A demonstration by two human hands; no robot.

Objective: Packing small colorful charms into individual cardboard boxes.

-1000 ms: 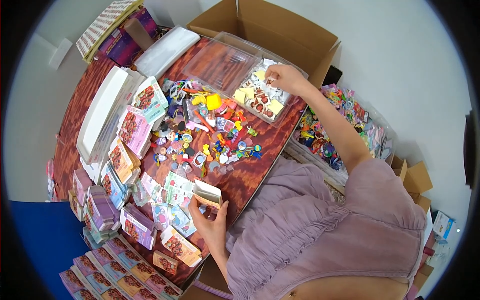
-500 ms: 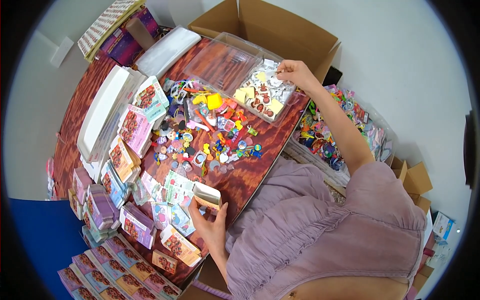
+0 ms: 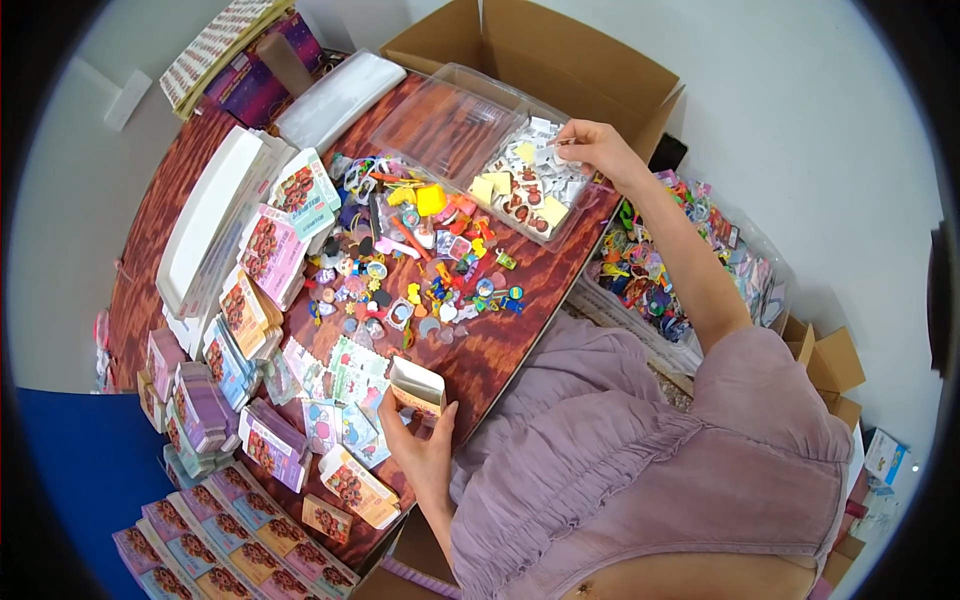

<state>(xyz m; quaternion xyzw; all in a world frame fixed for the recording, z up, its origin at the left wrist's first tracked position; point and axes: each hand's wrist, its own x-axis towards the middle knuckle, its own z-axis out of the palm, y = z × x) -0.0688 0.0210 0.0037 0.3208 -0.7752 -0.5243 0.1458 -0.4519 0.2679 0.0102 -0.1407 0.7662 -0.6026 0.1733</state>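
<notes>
My left hand (image 3: 422,447) grips a small open-topped carton (image 3: 417,385) near the table's front edge, thumb on one side and fingers on the other. The carton's mouth faces up and its pale inside shows. Over the right end of a clear plastic tray (image 3: 490,85), my right hand (image 3: 603,155) is closed in a pinch. A small pale, flat piece (image 3: 566,143) shows at its fingertips. Below it in the tray lie many white paper pieces (image 3: 540,180) with brown figures, along with several yellow slips (image 3: 552,210).
Colourful small trinkets (image 3: 410,270) are heaped mid-table. Flat cartons (image 3: 270,250) stand in stacks at the left, beside patterned packets (image 3: 355,370). Finished-looking small boxes (image 3: 235,540) line the lower left. A cardboard box (image 3: 570,60) stands behind the tray; a bag of trinkets (image 3: 690,260) sits at the right.
My right hand has shifted only slightly over the tray, and a pale piece now shows more at its fingertips. My left hand still holds the carton in nearly the same place.
</notes>
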